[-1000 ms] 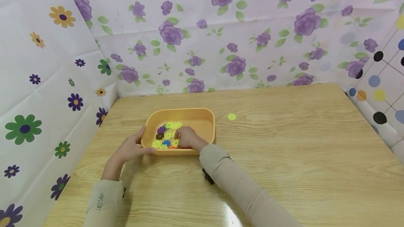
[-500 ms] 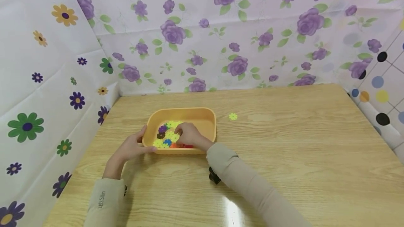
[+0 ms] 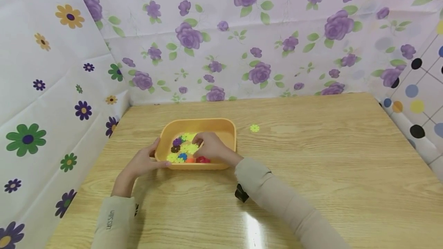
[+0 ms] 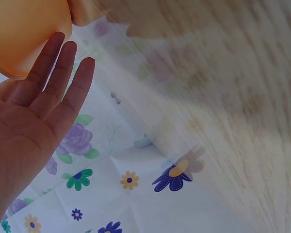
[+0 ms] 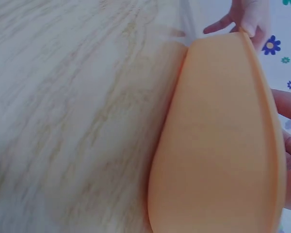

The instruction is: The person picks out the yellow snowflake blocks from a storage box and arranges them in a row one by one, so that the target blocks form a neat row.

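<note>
An orange-yellow plastic basin [image 3: 223, 129] stands on the wooden table. My left hand [image 3: 141, 161] holds its left end, thumb on the near rim and the other fingers along the outer wall; the left wrist view shows those fingers [image 4: 70, 97] nearly straight. Inside the basin, my right hand [image 3: 214, 149] pinches a yellow flower-shaped plastic disc [image 3: 192, 149] over the pile. Purple [image 3: 177, 141], brown [image 3: 175, 149] and blue [image 3: 182, 156] discs lie beside more yellow ones. Orange [image 3: 190, 160] and red [image 3: 202, 160] pieces lie by the near wall.
One yellow disc [image 3: 254, 128] lies on the table [image 3: 328, 156], right of the basin. Floral cloth [image 3: 256, 49] hangs behind the table, and another patterned sheet [image 3: 52, 126] stands along the left side.
My right hand has lifted slightly and shifted right inside the basin, the yellow disc rising with it. More of the red pieces shows. My left hand has stayed on the basin.
</note>
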`<state>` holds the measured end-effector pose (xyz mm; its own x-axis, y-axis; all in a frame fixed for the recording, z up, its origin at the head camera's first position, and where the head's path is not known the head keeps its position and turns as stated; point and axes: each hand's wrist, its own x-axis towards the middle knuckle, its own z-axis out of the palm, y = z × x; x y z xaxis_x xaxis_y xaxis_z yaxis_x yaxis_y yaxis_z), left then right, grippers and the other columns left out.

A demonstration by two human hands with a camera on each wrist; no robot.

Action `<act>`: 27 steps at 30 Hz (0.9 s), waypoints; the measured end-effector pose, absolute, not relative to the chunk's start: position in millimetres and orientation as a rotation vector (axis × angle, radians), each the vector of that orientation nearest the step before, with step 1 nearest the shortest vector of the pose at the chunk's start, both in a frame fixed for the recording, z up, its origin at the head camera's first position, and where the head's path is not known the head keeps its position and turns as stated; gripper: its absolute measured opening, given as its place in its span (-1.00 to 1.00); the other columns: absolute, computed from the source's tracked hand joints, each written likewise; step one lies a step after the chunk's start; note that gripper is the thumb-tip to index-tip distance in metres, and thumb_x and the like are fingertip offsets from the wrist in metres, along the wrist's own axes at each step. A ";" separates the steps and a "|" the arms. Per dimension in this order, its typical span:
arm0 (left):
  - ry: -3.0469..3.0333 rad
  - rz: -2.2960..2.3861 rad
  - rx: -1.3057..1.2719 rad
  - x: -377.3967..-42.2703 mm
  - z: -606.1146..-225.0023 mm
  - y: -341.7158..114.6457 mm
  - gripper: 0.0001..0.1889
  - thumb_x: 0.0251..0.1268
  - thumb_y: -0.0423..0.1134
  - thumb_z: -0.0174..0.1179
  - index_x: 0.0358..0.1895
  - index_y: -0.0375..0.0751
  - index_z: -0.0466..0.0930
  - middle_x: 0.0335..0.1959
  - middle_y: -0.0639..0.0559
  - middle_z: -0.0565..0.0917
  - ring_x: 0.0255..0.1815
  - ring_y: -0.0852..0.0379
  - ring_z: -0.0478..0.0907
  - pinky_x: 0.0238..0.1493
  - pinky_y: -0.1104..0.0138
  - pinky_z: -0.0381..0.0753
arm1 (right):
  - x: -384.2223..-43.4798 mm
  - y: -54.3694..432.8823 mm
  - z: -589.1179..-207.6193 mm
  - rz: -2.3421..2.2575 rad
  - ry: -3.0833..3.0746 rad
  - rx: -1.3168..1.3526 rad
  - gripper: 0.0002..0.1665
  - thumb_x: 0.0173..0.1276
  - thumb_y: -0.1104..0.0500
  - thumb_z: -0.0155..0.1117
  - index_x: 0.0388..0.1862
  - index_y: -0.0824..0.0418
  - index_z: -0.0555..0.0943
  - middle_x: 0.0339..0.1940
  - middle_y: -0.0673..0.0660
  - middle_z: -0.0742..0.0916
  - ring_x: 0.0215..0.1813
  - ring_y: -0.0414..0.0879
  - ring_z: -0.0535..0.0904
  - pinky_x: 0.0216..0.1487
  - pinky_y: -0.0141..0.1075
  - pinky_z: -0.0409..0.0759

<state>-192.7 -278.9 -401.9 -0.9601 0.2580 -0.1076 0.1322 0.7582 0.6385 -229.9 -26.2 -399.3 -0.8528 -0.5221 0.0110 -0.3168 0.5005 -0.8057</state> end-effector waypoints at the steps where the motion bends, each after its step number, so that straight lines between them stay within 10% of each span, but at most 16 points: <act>1: 2.764 0.983 0.311 -192.6 -401.5 -278.8 0.09 -0.05 0.05 0.36 0.39 -0.40 -0.16 0.30 -0.40 0.18 0.11 -0.20 0.39 0.11 -0.01 0.32 | -229.8 -24.1 -398.5 -1.278 2.513 -0.721 -0.60 -0.04 0.26 0.47 -0.17 0.26 0.59 -0.30 0.04 0.62 -0.21 -0.14 0.50 -0.21 -0.38 0.46; 27: 2.786 0.955 0.317 -194.2 -404.9 -281.5 0.08 -0.05 0.07 0.35 0.40 -0.38 -0.15 0.25 -0.39 0.27 0.10 -0.18 0.41 0.08 0.00 0.35 | -235.3 40.1 -381.0 -1.367 2.523 -0.823 -0.63 -0.03 0.29 0.46 -0.19 0.26 0.58 -0.33 0.08 0.61 -0.34 -0.12 0.52 -0.27 -0.37 0.50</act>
<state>-194.2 -281.5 -404.9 -0.9612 0.2571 -0.0997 0.1418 0.7711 0.6208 -235.3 40.1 -381.0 -0.8367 -0.5344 0.1196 -0.3921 0.4321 -0.8121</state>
